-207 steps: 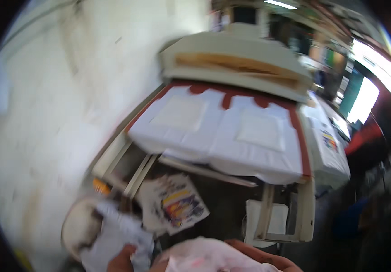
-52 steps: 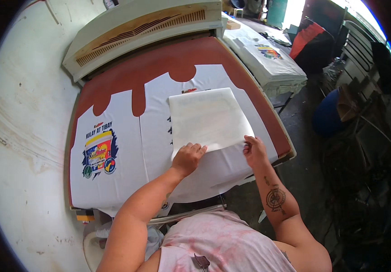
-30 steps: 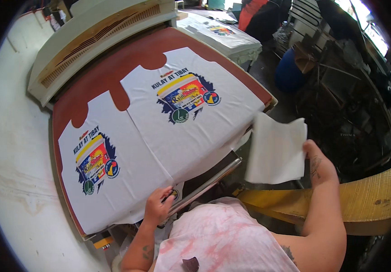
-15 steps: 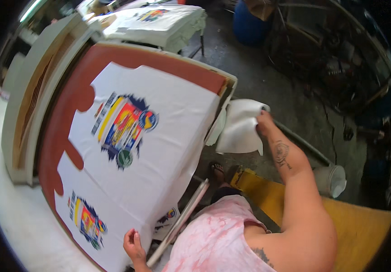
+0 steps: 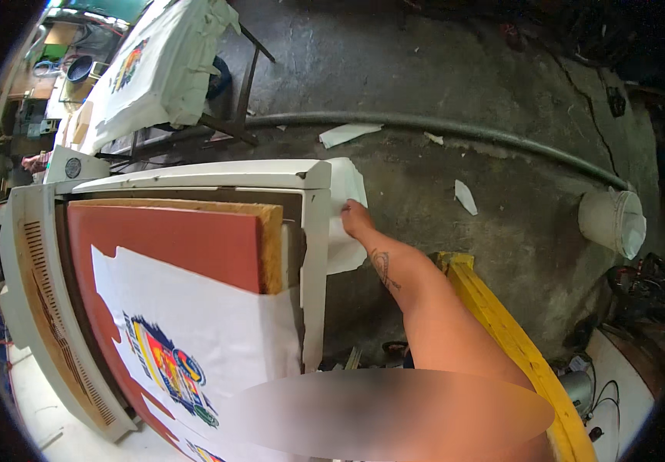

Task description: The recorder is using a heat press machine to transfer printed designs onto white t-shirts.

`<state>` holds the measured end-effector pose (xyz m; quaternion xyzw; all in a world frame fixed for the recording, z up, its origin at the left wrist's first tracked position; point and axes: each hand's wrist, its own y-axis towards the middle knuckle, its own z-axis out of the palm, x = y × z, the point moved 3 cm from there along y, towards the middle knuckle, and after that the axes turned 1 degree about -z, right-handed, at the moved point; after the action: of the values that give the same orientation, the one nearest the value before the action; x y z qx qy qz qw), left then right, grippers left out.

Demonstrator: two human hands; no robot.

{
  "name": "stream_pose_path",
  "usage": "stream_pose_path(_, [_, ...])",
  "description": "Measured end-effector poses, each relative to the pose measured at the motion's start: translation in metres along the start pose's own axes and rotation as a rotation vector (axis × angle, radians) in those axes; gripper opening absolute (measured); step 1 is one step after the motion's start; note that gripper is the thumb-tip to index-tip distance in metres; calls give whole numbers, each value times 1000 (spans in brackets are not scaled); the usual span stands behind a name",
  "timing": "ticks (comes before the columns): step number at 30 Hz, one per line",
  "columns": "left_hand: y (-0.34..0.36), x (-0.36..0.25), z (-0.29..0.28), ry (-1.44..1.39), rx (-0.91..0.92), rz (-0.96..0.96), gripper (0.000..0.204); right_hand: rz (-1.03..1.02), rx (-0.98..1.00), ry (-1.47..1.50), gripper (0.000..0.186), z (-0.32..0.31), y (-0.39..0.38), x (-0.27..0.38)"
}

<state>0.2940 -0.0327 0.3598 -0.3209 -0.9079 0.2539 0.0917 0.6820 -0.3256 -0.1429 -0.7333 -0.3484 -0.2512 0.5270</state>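
1. The right hand point(image 5: 358, 222) is at the centre of the frame, its grip closed on a white sheet point(image 5: 346, 179); exactly how the fingers pinch it is hard to make out.
2. The white sheet is just right of the press's pale frame point(image 5: 314, 254). Its left part is hidden behind that frame, and the hand covers some of its right edge.
3. The left hand is outside the frame, so the state of its grip cannot be told.
4. A blurred oval point(image 5: 394, 416) fills the lower middle, hiding the base of the right arm point(image 5: 432, 308) and part of the cloth beside it.
5. At lower left, a white cloth piece point(image 5: 232, 308) with a colourful print lies on a red pad point(image 5: 167, 242). A second printed piece point(image 5: 164, 420) is largely cut off by the bottom edge.
6. At upper left, a cloth-covered counter point(image 5: 182, 77) runs out of the frame; its print is steeply slanted, and the small clutter beyond is unclear.
7. At lower right, a yellow beam point(image 5: 513, 350) is cut off at the bottom. A whitish bucket point(image 5: 606, 219) stands above it; dark items along the right rim are indistinct.
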Motion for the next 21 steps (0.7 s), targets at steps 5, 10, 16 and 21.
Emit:
stream_pose_path(5, [7,-7,0,-92,8,-87,28,108,-27,-32,27,4,5,-8])
stream_pose_path(10, [23,-20,3,-15,18,59,28,166,-81,-90,34,-11,13,-27])
stream_pose_path(16, [-7,30,6,-145,-64,58,28,139,-149,-149,45,-29,-53,-6])
stream_pose_path(21, [-40,137,32,-501,-364,-49,19,93,-150,176,50,-79,-132,-48])
